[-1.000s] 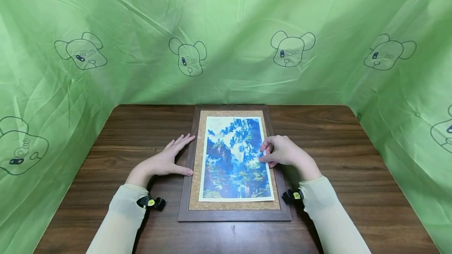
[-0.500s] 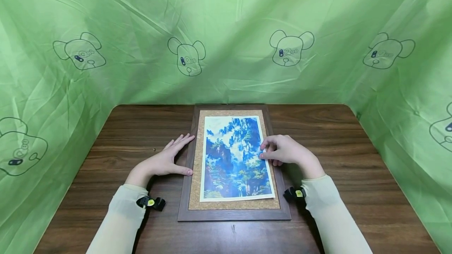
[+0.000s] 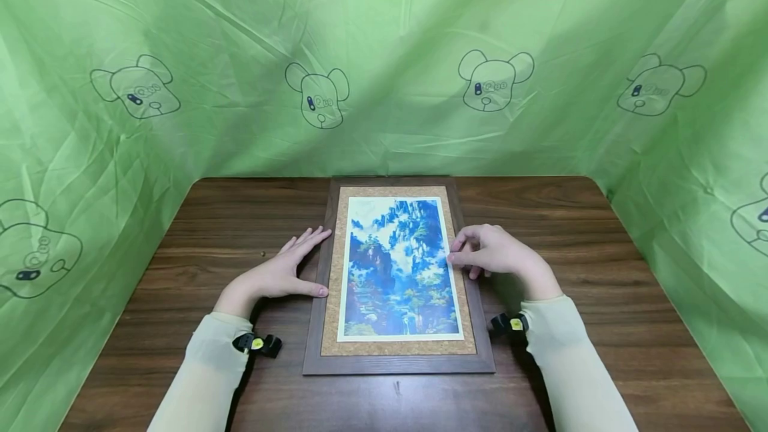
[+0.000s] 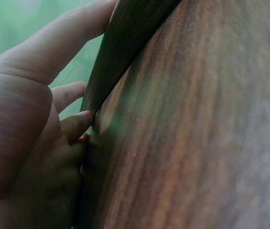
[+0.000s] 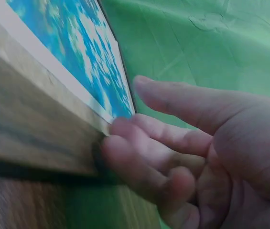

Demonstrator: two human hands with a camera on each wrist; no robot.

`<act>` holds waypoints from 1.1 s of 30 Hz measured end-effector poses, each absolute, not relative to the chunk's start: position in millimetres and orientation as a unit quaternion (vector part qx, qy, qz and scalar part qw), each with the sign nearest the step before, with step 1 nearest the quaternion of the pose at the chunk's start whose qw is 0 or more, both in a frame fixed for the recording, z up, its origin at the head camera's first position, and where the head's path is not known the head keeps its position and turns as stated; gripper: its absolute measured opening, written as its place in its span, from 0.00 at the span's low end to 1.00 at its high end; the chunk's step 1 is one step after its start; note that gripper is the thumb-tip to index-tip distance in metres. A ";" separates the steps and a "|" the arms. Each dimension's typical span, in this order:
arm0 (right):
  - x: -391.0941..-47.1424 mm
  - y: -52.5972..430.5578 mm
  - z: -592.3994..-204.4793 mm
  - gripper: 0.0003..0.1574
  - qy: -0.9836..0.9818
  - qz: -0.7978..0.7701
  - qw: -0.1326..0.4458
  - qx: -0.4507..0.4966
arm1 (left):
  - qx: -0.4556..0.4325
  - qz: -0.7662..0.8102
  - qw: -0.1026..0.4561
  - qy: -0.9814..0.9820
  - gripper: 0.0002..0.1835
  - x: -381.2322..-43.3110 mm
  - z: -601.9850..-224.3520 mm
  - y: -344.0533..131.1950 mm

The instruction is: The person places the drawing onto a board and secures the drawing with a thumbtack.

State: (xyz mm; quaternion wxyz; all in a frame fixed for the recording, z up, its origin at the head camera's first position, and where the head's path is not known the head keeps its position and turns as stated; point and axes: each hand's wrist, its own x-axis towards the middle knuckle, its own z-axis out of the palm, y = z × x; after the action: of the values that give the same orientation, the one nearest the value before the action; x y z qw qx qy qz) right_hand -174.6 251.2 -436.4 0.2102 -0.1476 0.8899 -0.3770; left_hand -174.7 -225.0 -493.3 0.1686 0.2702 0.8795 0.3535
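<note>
A print of blue mountains with a white border (image 3: 399, 269) lies flat on the cork board (image 3: 360, 350), inside its dark wooden frame (image 3: 396, 365). My left hand (image 3: 273, 275) rests at the frame's left side, thumb and fingers spread and touching its edge. The right hand (image 3: 495, 252) is at the print's right edge, fingers loosely bent. In the right wrist view, the thumb (image 5: 173, 95) stands apart from the fingers, with nothing held between them. The left wrist view has the fingers (image 4: 75, 126) against the frame's side.
The framed board lies on a dark wood-grain table (image 3: 240, 212), its far end near the table's back edge. Green cloth (image 3: 384, 52) with printed bear heads hangs behind and at both sides. A small dark speck (image 3: 263, 254) is on the table left of the board.
The right hand has let go of the print's right edge and moved slightly right and away. The print has settled flat, shifted a little left. The left hand stays in place.
</note>
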 end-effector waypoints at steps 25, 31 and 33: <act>-184.9 263.6 -473.6 0.67 0.904 -0.303 0.170 -0.248 | 0.192 0.350 0.000 0.917 0.38 -185.1 -479.5 -274.2; -184.5 265.4 -473.4 0.66 0.902 -0.306 0.175 -0.250 | 0.149 0.324 -0.048 0.933 0.18 -186.5 -488.0 -308.9; -184.5 265.4 -473.4 0.66 0.901 -0.308 0.178 -0.249 | 0.142 0.327 -0.035 0.933 0.13 -186.3 -491.3 -315.4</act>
State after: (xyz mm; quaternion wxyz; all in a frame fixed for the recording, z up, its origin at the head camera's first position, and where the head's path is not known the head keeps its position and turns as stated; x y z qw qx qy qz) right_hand -184.5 265.4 -473.4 0.1777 -0.2490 0.9009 -0.3080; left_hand -186.3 -315.4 -491.3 -0.0352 0.1424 0.9335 0.3273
